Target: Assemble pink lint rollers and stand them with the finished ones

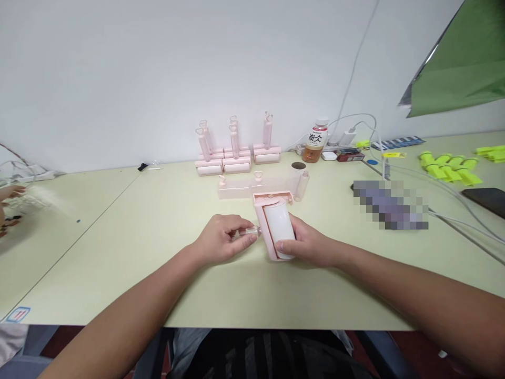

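Observation:
A pink lint roller (276,223) with a white roll lies on the pale green table (158,221) in front of me. My right hand (311,245) grips its right side and lower end. My left hand (223,239) pinches a clear handle piece (248,232) that meets the roller's left side. Just behind the roller lie a pink cover strip (252,187) and a clear tube (302,185) standing beside it.
Several assembled pink rollers (236,152) stand by the wall. A drink bottle (316,141), chargers and cables sit at the back right, yellow-green parts (450,167) further right. Another person's hand (11,192) shows at the left edge. A blurred object (389,205) lies right of me.

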A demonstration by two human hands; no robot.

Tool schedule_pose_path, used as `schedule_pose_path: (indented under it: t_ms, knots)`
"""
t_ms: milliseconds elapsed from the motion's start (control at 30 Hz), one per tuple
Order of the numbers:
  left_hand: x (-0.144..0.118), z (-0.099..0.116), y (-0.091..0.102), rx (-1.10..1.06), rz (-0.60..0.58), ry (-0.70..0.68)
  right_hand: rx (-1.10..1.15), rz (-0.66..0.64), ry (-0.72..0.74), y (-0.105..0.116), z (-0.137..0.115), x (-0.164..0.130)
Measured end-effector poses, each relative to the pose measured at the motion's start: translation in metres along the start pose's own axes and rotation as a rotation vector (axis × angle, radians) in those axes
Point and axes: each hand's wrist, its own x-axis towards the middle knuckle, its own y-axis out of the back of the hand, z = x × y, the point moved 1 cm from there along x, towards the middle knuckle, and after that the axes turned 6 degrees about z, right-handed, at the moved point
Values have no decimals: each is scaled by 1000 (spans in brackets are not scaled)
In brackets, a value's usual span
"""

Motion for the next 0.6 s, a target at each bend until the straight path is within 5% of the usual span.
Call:
schedule_pose_path:
  t_ms: [467,600]
  knots:
    - [-3,8,-6,20,33,58,167,71,-82,-6,8,0]
    - [2,14,-9,-292,35,246,508,-8,-214,-6,-6,2]
